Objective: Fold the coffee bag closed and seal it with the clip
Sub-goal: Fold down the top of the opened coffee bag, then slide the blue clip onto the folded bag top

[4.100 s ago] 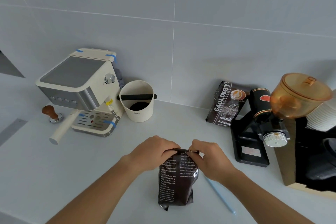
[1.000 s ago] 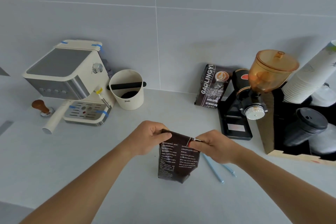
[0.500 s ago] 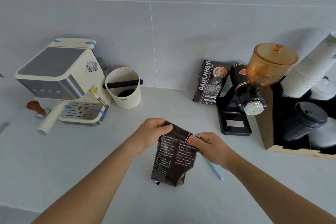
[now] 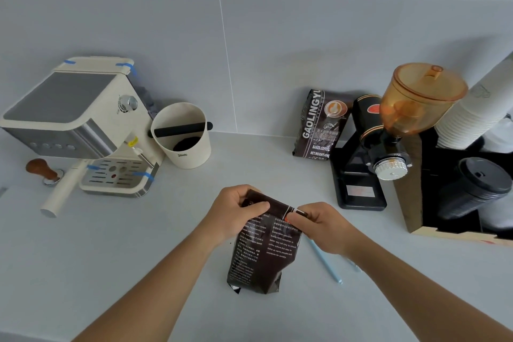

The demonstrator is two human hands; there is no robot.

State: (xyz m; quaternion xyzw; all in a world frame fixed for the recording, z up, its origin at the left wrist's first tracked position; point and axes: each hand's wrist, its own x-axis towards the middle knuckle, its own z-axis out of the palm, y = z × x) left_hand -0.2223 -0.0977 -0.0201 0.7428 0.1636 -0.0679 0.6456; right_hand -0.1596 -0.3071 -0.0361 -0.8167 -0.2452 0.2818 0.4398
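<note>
A dark coffee bag [image 4: 263,253] with white print stands on the grey counter in front of me, its top folded over. My left hand [image 4: 236,211] pinches the left end of the folded top, thumb on the front. My right hand [image 4: 319,225] pinches the right end of the fold. A pale blue clip stick [image 4: 326,264] lies on the counter just right of the bag, partly hidden under my right wrist.
A cream espresso machine [image 4: 75,125] with a wooden tamper [image 4: 41,169] stands at the left, a cream knock box [image 4: 183,136] beside it. At the back right are a second coffee bag [image 4: 319,125], a black grinder [image 4: 369,164] with amber hopper, and stacked cups [image 4: 472,116].
The bag's top has been folded further down and the bag leans a little to the left. Both hands keep hold of the fold's ends.
</note>
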